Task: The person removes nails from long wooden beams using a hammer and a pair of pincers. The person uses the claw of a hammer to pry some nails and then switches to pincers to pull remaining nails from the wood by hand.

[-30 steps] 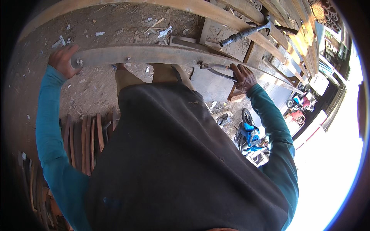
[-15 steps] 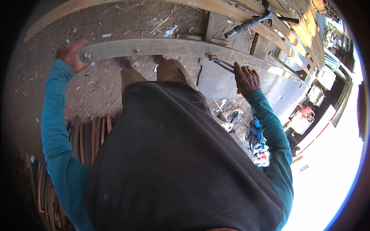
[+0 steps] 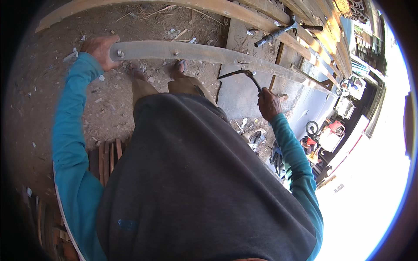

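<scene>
Gripping the plank (image 3: 209, 52) end at upper left with my left hand (image 3: 101, 50), my right hand (image 3: 268, 103) clenches a crowbar (image 3: 244, 76) hooked at centre.

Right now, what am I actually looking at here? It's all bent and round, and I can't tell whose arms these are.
The view comes from a wide fisheye camera worn on a person's head, looking down, so straight edges curve. The dark shape in the middle is the wearer's own body; the blue sleeves are their arms. The left hand grips the end of a long curved wooden plank held above dusty ground strewn with wood scraps. The right hand holds a hooked metal bar, its curved end close to the plank. A hammer lies on the timbers beyond.
</scene>
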`<action>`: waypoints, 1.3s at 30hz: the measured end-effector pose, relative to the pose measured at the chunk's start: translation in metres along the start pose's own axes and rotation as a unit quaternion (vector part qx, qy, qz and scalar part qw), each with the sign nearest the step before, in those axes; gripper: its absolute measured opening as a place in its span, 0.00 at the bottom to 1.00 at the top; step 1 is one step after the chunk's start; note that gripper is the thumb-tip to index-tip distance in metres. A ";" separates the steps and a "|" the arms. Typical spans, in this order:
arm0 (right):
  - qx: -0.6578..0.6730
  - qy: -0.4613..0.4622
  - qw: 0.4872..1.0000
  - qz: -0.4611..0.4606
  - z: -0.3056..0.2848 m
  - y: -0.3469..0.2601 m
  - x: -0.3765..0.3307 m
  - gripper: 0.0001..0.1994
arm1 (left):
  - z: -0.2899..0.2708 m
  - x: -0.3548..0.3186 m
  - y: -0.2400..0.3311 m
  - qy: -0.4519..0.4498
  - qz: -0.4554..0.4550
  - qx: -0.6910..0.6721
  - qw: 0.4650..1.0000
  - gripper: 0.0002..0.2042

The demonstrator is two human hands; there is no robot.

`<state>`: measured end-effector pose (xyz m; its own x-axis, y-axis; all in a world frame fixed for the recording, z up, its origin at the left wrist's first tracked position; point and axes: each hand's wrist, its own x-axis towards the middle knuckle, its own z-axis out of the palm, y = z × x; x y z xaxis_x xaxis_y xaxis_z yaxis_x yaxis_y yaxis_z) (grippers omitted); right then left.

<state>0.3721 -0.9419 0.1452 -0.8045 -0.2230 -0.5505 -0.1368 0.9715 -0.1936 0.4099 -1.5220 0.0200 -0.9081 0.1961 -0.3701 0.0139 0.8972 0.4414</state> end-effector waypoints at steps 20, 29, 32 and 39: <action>0.760 0.123 0.626 0.125 0.129 -0.104 0.069 0.20 | -0.009 0.001 0.009 -0.007 -0.030 0.034 0.999 0.29; 0.870 -0.036 0.481 0.101 0.087 -0.071 -0.006 0.09 | -0.013 0.003 0.012 -0.043 -0.054 0.034 0.997 0.33; 0.868 -0.043 0.486 0.089 0.069 -0.071 -0.024 0.09 | -0.011 0.000 0.009 -0.036 -0.050 0.034 0.998 0.33; 0.550 -0.013 0.826 0.120 0.044 -0.036 -0.042 0.09 | -0.002 0.003 0.000 -0.045 -0.044 0.027 0.998 0.34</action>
<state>0.4360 -0.9708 0.1390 -0.7177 -0.0505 -0.6946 0.6443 0.3304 -0.6897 0.4060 -1.5226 0.0207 -0.8658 0.1487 -0.4779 -0.0390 0.9319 0.3605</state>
